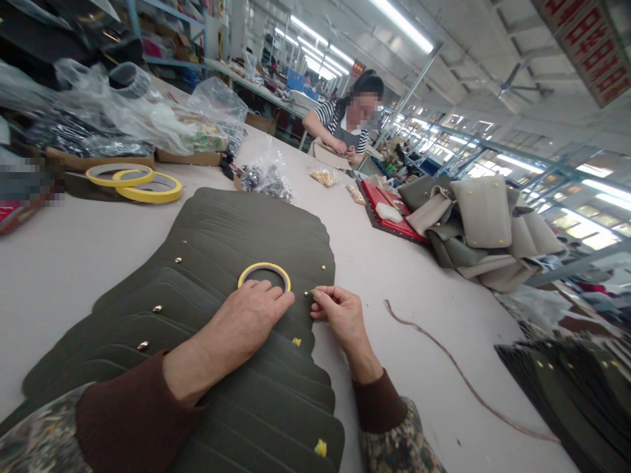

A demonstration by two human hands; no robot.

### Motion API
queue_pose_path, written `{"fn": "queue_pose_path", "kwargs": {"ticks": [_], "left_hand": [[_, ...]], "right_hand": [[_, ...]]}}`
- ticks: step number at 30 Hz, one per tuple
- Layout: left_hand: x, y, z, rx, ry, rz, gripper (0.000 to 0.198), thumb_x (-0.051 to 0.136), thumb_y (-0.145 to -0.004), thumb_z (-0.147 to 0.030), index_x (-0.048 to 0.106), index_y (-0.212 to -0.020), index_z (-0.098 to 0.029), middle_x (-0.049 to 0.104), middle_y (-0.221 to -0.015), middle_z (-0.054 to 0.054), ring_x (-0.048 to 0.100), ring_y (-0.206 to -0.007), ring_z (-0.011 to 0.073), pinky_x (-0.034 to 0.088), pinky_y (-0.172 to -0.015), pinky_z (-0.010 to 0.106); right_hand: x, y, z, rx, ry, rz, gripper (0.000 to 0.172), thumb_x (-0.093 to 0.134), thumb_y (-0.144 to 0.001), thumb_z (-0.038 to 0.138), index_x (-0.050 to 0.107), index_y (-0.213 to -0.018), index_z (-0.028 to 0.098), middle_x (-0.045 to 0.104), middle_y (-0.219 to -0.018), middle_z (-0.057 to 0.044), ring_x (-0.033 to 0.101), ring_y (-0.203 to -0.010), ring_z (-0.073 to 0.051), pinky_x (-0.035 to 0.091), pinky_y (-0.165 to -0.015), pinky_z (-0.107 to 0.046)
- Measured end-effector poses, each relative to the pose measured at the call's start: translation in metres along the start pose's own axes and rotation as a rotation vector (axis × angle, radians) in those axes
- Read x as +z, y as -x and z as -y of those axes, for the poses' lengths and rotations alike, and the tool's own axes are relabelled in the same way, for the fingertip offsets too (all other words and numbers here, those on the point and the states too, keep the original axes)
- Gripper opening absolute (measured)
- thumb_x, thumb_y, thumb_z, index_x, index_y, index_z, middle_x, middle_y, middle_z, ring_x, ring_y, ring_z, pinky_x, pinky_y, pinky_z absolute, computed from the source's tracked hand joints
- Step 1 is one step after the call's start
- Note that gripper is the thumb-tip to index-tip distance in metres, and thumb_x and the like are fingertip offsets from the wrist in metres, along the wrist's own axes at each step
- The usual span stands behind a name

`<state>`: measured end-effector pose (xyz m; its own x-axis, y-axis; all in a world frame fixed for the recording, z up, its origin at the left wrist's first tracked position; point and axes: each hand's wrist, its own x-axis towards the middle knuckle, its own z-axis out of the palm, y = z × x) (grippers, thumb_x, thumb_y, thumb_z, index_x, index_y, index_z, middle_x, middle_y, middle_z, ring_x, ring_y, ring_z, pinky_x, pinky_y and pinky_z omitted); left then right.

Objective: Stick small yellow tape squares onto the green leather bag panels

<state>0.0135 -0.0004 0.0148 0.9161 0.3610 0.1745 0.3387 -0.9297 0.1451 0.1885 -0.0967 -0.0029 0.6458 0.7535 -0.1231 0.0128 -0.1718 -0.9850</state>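
Note:
Dark green leather panels (231, 223) lie overlapped in a fanned stack before me, with small gold studs (157, 309) along them. My left hand (251, 312) rests over the stack, its fingers closed on a roll of yellow tape (263, 266) that lies against the top panels. Between thumb and forefinger, my right hand (340, 315) pinches a small piece of yellow tape (314, 292) beside a stud at the stack's right edge. Other bits of yellow tape (321, 448) stick to panels lower down.
Two larger yellow tape rolls (148, 187) lie at the back left, near plastic bags (123, 112). A brown cord (444, 348) crosses the table on the right. Beyond it are a pile of bag pieces (483, 210) and dark panels (557, 387). A person (345, 125) works opposite.

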Motion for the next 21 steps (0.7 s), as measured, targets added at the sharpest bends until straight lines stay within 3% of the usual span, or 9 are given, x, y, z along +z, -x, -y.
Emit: {"fn": "queue_pose_path", "kwargs": {"ticks": [4, 7, 12, 16, 18, 21], "left_hand": [[-0.002, 0.0, -0.002, 0.003, 0.005, 0.036, 0.012, 0.049, -0.091, -0.014, 0.059, -0.091, -0.02, 0.065, -0.088, 0.005, 0.057, -0.084, 0.0223, 0.044, -0.074, 0.036], [-0.001, 0.001, -0.002, 0.016, 0.024, 0.033, 0.013, 0.048, -0.091, -0.013, 0.059, -0.092, -0.02, 0.064, -0.091, 0.006, 0.056, -0.085, 0.0239, 0.045, -0.074, 0.038], [0.001, 0.001, -0.003, -0.006, 0.03, 0.027, 0.014, 0.047, -0.092, -0.013, 0.058, -0.093, -0.02, 0.063, -0.094, 0.006, 0.056, -0.089, 0.0255, 0.046, -0.076, 0.04], [0.0, 0.001, -0.003, -0.008, 0.043, 0.055, 0.014, 0.046, -0.093, -0.013, 0.058, -0.092, -0.02, 0.064, -0.093, 0.005, 0.056, -0.089, 0.0254, 0.047, -0.076, 0.04], [0.0, 0.001, -0.003, -0.007, 0.04, 0.053, 0.015, 0.045, -0.093, -0.013, 0.058, -0.092, -0.02, 0.064, -0.094, 0.005, 0.056, -0.089, 0.0252, 0.047, -0.076, 0.04], [-0.001, 0.002, -0.003, -0.007, 0.034, 0.045, 0.015, 0.045, -0.093, -0.013, 0.059, -0.093, -0.02, 0.064, -0.094, 0.006, 0.056, -0.089, 0.025, 0.047, -0.077, 0.04]], "right_hand": [[0.002, 0.007, 0.002, -0.033, 0.13, 0.034, 0.026, 0.071, -0.072, 0.038, 0.072, -0.076, 0.013, 0.064, -0.056, 0.0, 0.059, -0.045, -0.011, 0.054, -0.048, -0.022], [0.005, 0.01, 0.001, -0.138, 0.323, 0.052, 0.022, 0.064, -0.078, 0.035, 0.073, -0.076, 0.015, 0.065, -0.057, 0.0, 0.058, -0.046, -0.012, 0.05, -0.046, -0.022], [0.013, 0.008, -0.003, -0.355, 0.641, -0.012, 0.016, 0.06, -0.08, 0.024, 0.073, -0.074, 0.019, 0.072, -0.068, -0.002, 0.065, -0.06, -0.016, 0.049, -0.06, -0.025], [0.018, 0.005, -0.005, -0.408, 0.762, -0.042, 0.016, 0.057, -0.082, 0.022, 0.071, -0.075, 0.02, 0.073, -0.069, -0.002, 0.065, -0.06, -0.016, 0.048, -0.061, -0.026], [0.017, 0.006, -0.004, -0.405, 0.76, -0.044, 0.012, 0.058, -0.083, 0.022, 0.07, -0.084, 0.02, 0.071, -0.066, -0.001, 0.065, -0.059, -0.016, 0.048, -0.061, -0.026], [0.013, 0.01, -0.003, -0.324, 0.61, -0.058, 0.025, 0.058, -0.085, 0.026, 0.064, -0.108, 0.018, 0.067, -0.06, 0.003, 0.064, -0.053, -0.016, 0.049, -0.056, -0.025]]}}
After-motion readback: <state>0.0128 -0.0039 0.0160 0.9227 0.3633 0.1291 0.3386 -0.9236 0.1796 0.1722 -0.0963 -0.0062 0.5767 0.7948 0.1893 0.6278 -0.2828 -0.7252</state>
